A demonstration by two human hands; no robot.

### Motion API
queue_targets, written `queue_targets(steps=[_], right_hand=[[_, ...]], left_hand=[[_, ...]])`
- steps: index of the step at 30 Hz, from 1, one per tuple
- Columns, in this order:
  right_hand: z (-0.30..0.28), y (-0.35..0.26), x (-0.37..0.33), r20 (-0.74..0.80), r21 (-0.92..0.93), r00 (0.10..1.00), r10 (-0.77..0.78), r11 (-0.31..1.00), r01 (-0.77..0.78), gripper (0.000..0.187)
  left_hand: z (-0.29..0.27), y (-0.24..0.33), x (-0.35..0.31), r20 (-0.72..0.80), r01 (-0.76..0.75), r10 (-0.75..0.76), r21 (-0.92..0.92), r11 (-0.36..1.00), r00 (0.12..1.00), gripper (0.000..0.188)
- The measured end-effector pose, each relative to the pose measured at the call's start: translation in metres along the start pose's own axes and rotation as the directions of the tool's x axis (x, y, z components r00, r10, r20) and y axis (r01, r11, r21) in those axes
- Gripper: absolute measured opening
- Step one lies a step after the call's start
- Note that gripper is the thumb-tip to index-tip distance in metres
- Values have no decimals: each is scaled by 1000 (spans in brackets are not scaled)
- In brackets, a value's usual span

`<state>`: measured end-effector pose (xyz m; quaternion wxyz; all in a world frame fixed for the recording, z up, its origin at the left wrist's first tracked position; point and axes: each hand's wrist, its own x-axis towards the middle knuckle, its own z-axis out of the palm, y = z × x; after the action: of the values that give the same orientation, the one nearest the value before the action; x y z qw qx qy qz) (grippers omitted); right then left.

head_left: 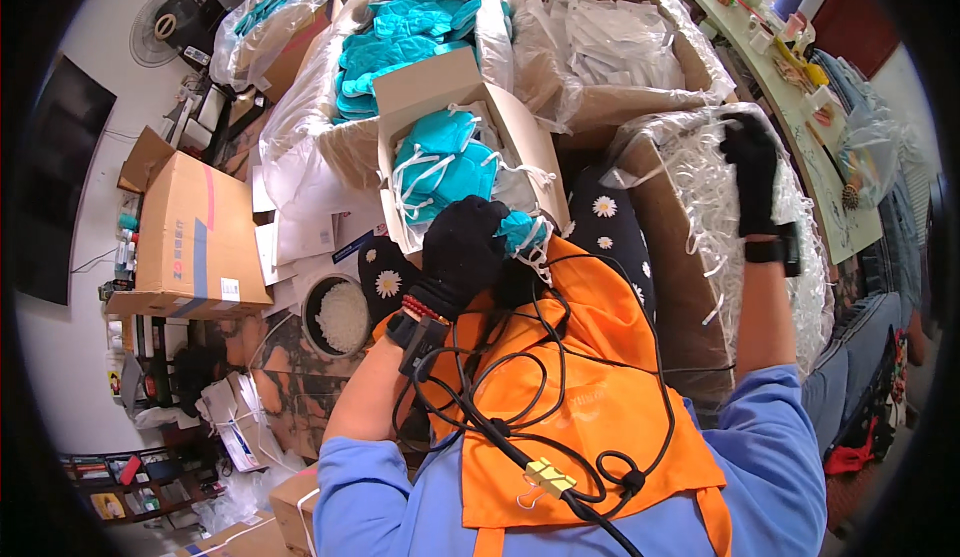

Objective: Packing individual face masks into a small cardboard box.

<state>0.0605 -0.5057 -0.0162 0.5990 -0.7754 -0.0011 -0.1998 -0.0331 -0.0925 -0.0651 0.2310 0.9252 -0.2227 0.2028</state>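
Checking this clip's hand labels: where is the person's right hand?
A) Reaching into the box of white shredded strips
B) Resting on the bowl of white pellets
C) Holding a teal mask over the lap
A: the gloved right hand is in the white shredded strips at the box's far side.

A dark, reddish-brown mottled floor (290,377) is seen at the lower left, largely covered. A closed brown cardboard box with a blue and red stripe (195,242) is set on it at the left. Just beside that box, a round dark container filled with small white pieces (340,315) is placed. White paper sheets (300,227) are scattered between them, and stacked small printed packets (235,427) are piled nearer the lower edge.
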Motion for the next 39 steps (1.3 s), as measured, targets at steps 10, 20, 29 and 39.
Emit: queue_targets(steps=[10,20,29,39], right_hand=[[-194,-41,19,149,-883,989,22,453,124,83],[-177,-105,-10,183,528,976,122,825,-202,65],[-77,-93,-29,-1,-42,995,102,994,-102,27],[155,-32,-137,510,-269,838,-192,890,367,28]], left_hand=[[-1,9,2,-39,-13,13,3,1000,999,33],[-2,10,1,-22,-16,17,29,999,1000,36],[1,1,-3,-11,18,-17,4,1000,1000,37],[0,1,-1,-27,69,-71,-91,993,997,37]])
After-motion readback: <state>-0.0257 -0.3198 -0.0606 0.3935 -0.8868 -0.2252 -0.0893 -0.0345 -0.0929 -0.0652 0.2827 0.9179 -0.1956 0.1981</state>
